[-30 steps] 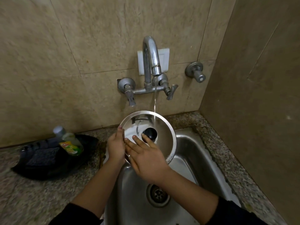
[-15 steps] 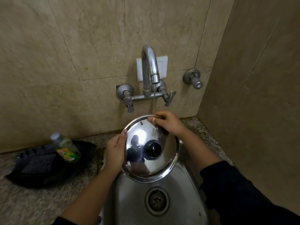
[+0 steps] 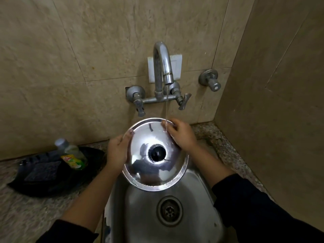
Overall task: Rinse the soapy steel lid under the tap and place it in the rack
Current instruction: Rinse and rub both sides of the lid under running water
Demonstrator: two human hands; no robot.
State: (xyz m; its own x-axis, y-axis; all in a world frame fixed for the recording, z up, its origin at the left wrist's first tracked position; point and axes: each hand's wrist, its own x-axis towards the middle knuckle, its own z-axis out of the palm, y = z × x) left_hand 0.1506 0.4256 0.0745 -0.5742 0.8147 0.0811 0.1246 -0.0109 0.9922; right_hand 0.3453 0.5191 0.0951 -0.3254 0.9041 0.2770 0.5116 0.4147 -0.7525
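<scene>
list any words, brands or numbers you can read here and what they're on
Bottle label: red and yellow-green print on the bottle lying on the dark tray, too blurred to read.
Steel lid, tap, sink, white wall plate: no text visible.
Nothing legible anywhere.

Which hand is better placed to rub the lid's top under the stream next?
Right hand, probably: it sits at the steel lid's far rim where the water lands, while the left hand grips the near-left edge, steadying it.
</scene>
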